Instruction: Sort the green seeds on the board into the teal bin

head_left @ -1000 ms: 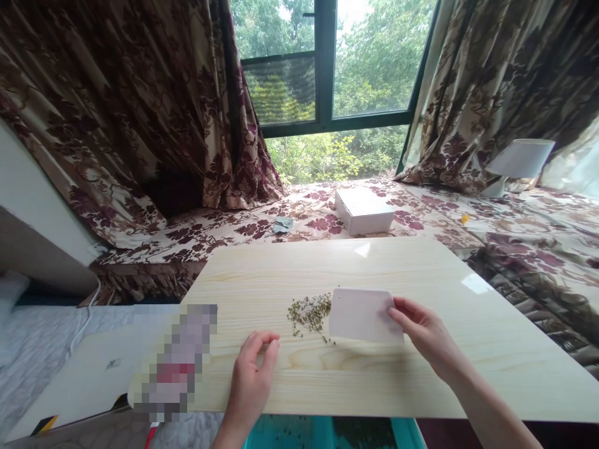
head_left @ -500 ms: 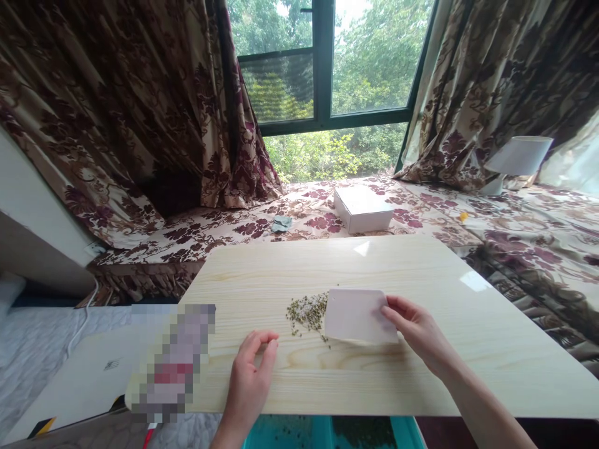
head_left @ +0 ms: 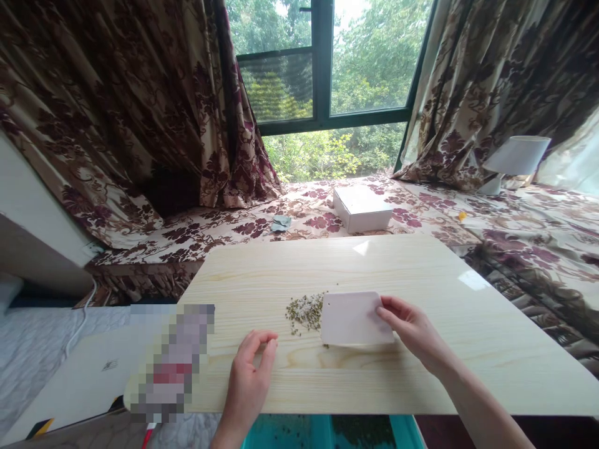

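Note:
My right hand [head_left: 406, 323] pinches the right edge of a flat white plastic scraper [head_left: 354, 318], thumb on top. The scraper has rounded corners and a small hole near its upper left corner. Its left edge meets a loose pile of small green and white grains [head_left: 303, 310] on the pale wood-grain table [head_left: 262, 268]; part of the pile is hidden behind it. Left of and nearer than the pile, my left hand [head_left: 253, 362] rests at the table with fingers loosely bent, a gap between thumb and forefinger, and nothing held.
Below the table's near edge, a turquoise divided bin [head_left: 285, 431] shows dark green grains in its right compartment. A blurred-out device with a red cable [head_left: 148, 433] lies at the left corner. Beyond the table are a white box [head_left: 362, 209], a grey-green cloth [head_left: 281, 223] and a lamp [head_left: 517, 154].
My right hand has slid the scraper slightly left and nearer to me, against the grains. The left hand has stayed in place.

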The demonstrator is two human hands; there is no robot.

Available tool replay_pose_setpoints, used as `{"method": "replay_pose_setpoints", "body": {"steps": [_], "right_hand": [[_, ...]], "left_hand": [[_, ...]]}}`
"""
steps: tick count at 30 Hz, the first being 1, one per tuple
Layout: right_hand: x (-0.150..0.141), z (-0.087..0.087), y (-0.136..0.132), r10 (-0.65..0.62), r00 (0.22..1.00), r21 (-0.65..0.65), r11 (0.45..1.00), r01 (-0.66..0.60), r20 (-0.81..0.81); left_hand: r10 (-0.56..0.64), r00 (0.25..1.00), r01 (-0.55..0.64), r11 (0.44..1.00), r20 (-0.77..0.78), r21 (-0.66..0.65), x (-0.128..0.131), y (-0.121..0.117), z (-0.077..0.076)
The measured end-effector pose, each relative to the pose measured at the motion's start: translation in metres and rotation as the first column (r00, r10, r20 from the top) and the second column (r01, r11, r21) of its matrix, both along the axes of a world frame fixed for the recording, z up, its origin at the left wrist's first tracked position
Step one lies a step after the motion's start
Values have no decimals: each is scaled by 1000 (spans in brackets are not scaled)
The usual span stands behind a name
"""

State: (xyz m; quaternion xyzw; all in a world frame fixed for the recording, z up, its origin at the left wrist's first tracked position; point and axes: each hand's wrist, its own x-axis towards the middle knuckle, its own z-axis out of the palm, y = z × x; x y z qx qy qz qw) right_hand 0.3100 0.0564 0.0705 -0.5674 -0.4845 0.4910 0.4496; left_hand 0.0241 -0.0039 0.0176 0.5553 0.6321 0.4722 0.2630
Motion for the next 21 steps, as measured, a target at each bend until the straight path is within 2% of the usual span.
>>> {"method": "replay_pose_setpoints", "body": {"steps": [8,15,21], "right_hand": [[8,-1,3,74,995,-29,997,-76,-62],[-15,-2,14,225,964,-20,973,-230,-142],[-30,-5,25,322,939,-52,943,-330,-119]], "left_hand": [[-1,1000,1,1000,-8,1,-1,0,0],[0,1000,0,1000,-15,-29,0,-1,1],[2,1000,-3,1000,-10,-25,0,0,1]]}}
